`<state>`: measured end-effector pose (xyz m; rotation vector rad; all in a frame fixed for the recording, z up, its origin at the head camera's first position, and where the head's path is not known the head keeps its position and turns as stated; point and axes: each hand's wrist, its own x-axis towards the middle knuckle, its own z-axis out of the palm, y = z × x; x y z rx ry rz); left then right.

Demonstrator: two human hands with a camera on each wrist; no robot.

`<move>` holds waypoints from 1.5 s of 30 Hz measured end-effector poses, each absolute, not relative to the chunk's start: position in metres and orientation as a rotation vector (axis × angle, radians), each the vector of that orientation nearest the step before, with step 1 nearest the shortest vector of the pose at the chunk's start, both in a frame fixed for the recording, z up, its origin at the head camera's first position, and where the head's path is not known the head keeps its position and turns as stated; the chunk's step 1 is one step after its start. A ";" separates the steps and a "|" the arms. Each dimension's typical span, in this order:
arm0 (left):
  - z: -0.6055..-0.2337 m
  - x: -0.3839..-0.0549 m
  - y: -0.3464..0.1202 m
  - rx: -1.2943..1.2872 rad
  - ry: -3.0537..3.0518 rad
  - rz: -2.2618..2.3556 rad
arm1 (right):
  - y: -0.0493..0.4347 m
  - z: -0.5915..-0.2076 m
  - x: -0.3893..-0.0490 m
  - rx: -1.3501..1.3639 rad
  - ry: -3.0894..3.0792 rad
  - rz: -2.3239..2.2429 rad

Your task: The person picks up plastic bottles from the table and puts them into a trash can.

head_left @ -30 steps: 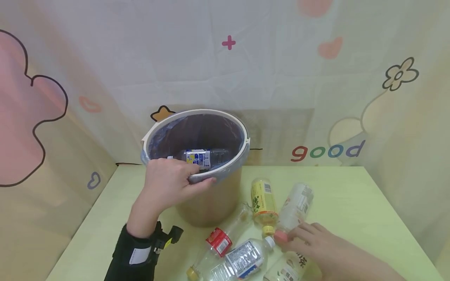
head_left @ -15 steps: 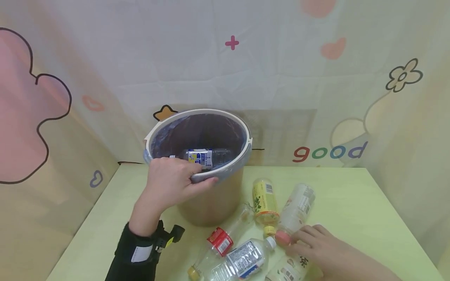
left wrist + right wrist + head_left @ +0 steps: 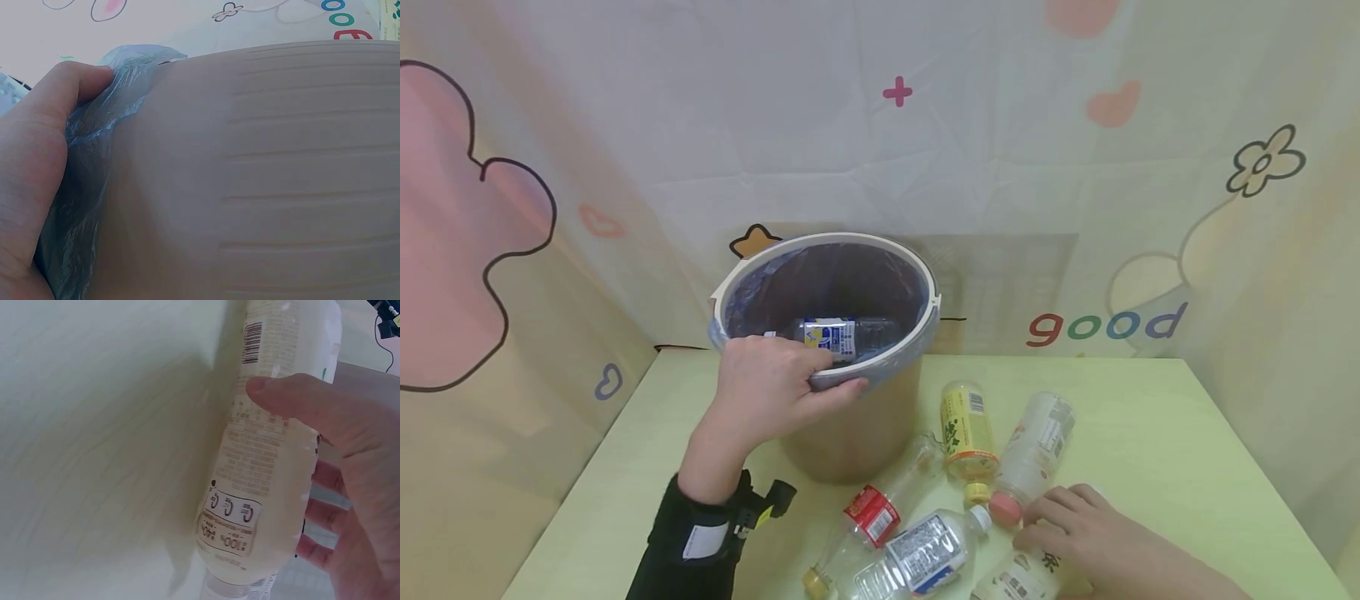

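My left hand (image 3: 767,383) grips the near rim of a beige trash bin (image 3: 865,433), fingers inside and thumb outside. A bluish plastic liner (image 3: 87,137) folds over the rim beneath that hand in the left wrist view. Inside the bin lies a plastic bottle (image 3: 831,337) with a blue-and-white label. My right hand (image 3: 1086,533) holds a cream-labelled plastic bottle (image 3: 262,456) lying on the table, thumb on one side and fingers curled along the other. Just beyond that hand is a pink-capped bottle (image 3: 1033,450).
On the pale green table (image 3: 1157,442) lie a yellow-labelled bottle (image 3: 967,429), a red-labelled bottle (image 3: 872,517) and a clear, white-capped bottle (image 3: 925,550), close together in front of the bin. A printed curtain (image 3: 985,183) hangs behind the table.
The right hand has moved slightly down, toward me, and onto the cream-labelled bottle. The left hand keeps its grip on the bin; the whole view has shifted slightly.
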<state>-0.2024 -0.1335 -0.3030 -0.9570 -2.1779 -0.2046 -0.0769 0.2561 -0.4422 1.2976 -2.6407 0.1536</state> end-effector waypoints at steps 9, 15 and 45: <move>-0.304 -0.203 -0.135 -0.944 -2.150 -0.204 | 0.255 -0.451 -0.079 1.293 -2.552 0.076; -0.304 -0.204 -0.135 -0.951 -2.143 -0.205 | 0.254 -0.460 -0.079 1.283 -2.643 0.091; -0.305 -0.204 -0.134 -0.949 -2.147 -0.209 | 0.254 -0.477 -0.082 1.260 -2.600 0.014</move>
